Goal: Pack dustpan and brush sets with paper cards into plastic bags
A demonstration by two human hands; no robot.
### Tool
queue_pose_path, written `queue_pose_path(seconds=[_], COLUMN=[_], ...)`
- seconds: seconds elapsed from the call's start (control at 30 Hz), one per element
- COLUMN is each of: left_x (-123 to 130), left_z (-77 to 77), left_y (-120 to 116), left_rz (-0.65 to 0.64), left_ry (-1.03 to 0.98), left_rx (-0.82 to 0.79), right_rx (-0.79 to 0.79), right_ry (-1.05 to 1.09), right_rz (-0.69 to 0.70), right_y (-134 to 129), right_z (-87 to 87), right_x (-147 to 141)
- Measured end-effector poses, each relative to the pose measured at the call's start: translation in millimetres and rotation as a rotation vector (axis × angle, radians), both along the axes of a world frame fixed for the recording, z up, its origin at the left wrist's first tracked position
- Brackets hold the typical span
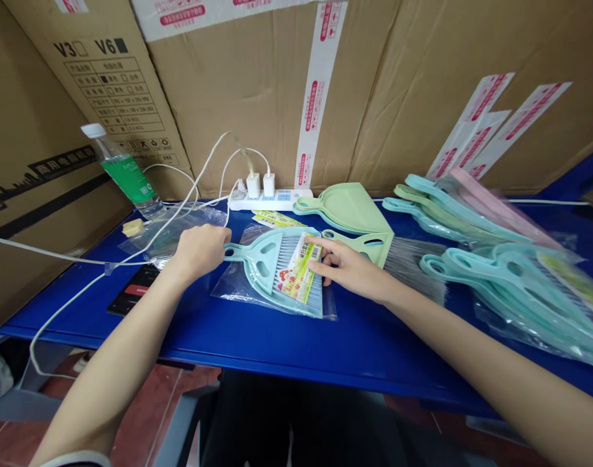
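A light-blue dustpan and brush set (262,263) lies on the blue table in front of me, with a clear plastic bag (232,285) around or under it. My left hand (202,248) is closed at the end of its handle, and the fingertips are partly hidden. Over the grey bristles rests a yellow-green printed label card (299,272). My right hand (345,266) pinches the card's right edge between thumb and fingers. Just behind sit a green dustpan (347,207) and a green brush (413,256) with grey bristles.
Bagged blue sets (514,279) and a pile of dustpans (446,207) occupy the right side. At the back is a power strip (286,199) with white cables. A water bottle (131,178) and black phone (131,292) are on the left. Cardboard (257,84) walls the back.
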State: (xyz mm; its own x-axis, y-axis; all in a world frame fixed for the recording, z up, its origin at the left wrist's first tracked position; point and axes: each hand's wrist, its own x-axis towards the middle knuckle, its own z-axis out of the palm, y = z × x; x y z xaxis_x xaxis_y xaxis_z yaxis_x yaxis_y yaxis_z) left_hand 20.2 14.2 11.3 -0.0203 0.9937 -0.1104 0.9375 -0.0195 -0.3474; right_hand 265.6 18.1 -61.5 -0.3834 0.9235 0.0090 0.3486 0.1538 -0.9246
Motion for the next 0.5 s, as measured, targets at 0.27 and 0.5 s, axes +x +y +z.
queue_pose_path(seconds=[0.27,0.5], left_x=[-0.7,-1.0], left_z=[-0.5,-1.0], left_y=[0.3,0.1], left_rz=[-0.019,-0.033], left_ry=[-0.008,0.003], left_rx=[0.016,0.013], right_rx=[0.042,0.030], right_ry=[-0.119,-0.092], right_rz=[0.071,0.054], right_y=[3.0,0.9], right_z=[-2.3,0.2], right_x=[3.0,3.1])
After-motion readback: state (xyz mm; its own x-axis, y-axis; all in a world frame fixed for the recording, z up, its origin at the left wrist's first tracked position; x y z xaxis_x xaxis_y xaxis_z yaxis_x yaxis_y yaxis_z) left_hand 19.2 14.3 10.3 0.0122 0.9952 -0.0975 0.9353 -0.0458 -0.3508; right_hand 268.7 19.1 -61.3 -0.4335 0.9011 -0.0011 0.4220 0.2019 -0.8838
